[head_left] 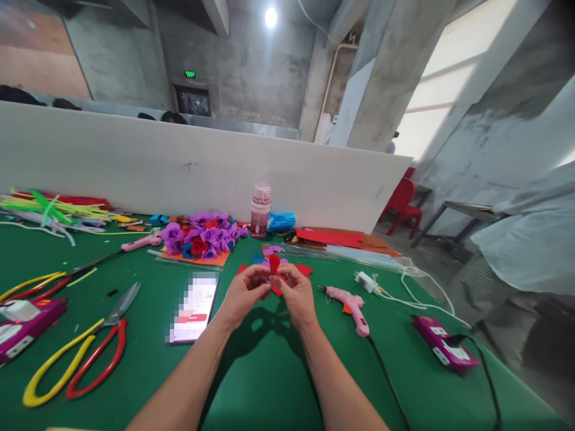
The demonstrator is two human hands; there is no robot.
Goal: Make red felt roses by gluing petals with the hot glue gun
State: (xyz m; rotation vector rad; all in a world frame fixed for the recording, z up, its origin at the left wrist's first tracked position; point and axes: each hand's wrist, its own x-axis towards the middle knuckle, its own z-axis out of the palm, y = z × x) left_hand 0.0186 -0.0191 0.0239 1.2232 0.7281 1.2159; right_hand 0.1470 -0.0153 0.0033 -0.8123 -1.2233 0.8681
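Between my fingertips, above the green table, is a small red petal-like piece (274, 262), held upright; whether it is felt or paper I cannot tell. My left hand (245, 293) pinches it from one side, and my right hand (294, 292) grips it from the other. Behind my hands lie flat red pieces (305, 270) and a few purple pieces (272, 249), partly hidden by my fingers. To the right of my right hand rests a pink glue gun (350, 304). A phone (195, 308) lies left of my left hand.
Yellow-and-red-handled scissors (96, 341) lie at the left. Purple, red and blue flowers (202, 236) are heaped near the white partition (215, 161). A pink bottle (260, 212) stands behind. Power strips (444, 344) with cords sit at both sides. Bundled coloured strips (54, 209) are at far left.
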